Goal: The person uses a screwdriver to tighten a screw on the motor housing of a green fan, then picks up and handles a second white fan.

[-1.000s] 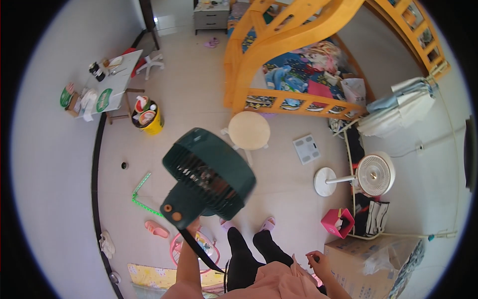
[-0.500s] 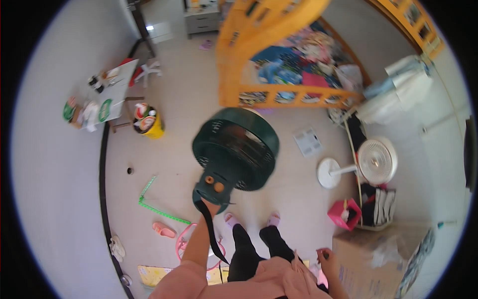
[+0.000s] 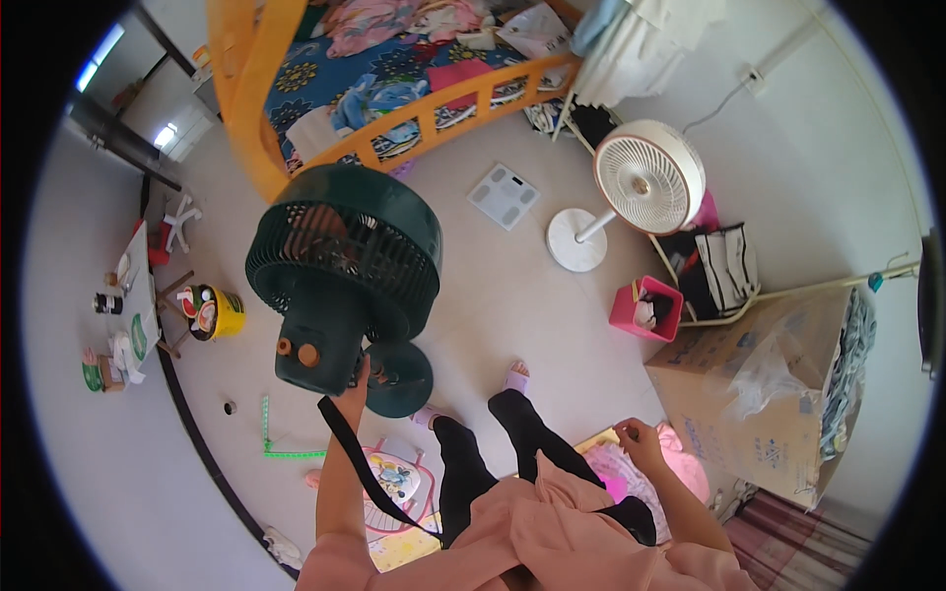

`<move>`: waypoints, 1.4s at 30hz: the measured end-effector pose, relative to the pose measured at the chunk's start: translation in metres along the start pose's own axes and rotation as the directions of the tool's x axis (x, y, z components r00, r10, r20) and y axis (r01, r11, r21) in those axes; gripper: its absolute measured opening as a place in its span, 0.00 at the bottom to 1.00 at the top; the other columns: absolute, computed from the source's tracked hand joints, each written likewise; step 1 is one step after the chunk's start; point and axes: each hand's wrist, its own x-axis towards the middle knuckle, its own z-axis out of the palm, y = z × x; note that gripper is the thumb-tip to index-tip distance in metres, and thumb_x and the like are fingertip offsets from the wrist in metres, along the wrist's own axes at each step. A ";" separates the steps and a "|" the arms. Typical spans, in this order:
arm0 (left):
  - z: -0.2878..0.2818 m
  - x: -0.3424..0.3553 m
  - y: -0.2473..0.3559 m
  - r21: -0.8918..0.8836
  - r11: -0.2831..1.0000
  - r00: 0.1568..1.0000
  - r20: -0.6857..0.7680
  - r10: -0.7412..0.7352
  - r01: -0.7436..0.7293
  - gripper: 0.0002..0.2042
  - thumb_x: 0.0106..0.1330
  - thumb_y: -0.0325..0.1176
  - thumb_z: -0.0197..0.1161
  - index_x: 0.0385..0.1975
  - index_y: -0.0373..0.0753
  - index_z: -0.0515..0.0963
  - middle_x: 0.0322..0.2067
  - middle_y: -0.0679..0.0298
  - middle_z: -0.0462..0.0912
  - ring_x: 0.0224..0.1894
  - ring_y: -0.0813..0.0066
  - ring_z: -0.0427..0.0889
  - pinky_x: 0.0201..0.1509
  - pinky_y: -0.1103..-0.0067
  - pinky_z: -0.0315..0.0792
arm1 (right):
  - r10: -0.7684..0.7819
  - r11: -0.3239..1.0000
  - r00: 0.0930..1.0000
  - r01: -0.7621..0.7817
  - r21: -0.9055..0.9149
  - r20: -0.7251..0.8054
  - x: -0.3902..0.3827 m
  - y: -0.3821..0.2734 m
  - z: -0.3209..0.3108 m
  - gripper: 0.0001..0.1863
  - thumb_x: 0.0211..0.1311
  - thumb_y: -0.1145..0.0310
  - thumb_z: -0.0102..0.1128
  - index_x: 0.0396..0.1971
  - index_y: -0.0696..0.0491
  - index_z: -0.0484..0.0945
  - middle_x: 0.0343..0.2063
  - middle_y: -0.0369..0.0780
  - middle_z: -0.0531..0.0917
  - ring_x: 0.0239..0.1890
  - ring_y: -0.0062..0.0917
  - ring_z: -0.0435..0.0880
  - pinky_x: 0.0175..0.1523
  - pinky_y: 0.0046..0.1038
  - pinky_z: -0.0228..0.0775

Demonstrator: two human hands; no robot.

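Note:
My left hand [image 3: 351, 396] is closed round the neck of a dark green electric fan [image 3: 345, 258], just behind its two orange knobs. The fan hangs in the air ahead of me at the left, and its round base [image 3: 402, 379] shows beyond my wrist. A black strap [image 3: 370, 468] runs down from it beside my left forearm. My right hand [image 3: 639, 443] is held low at the right with curled fingers, apart from the cardboard box nearby. Whatever those fingers may hold is too small to make out.
A white pedestal fan [image 3: 645, 182] stands ahead right, near a bathroom scale [image 3: 504, 195]. Close to it are a pink bin [image 3: 645, 309] and a large cardboard box [image 3: 739, 394]. A wooden bunk bed [image 3: 463, 108] spans the far side. A yellow bucket [image 3: 229, 313] stands left; a pink-framed child's chair [image 3: 394, 483] is near my legs.
My view has swung to the right, so the bed and white fan appear further left. The green fan has turned and shows its base; my left hand keeps hold of it.

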 end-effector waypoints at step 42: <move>0.342 0.115 0.351 -0.268 0.392 0.470 0.610 -0.638 0.880 0.34 0.68 0.58 0.51 0.60 0.32 0.67 0.58 0.55 0.74 0.56 0.62 0.74 0.61 0.72 0.66 | 0.258 0.940 0.836 -0.101 0.325 -0.485 0.043 0.032 -0.121 0.08 0.64 0.68 0.59 0.37 0.57 0.80 0.19 0.35 0.79 0.21 0.15 0.77 0.25 0.20 0.69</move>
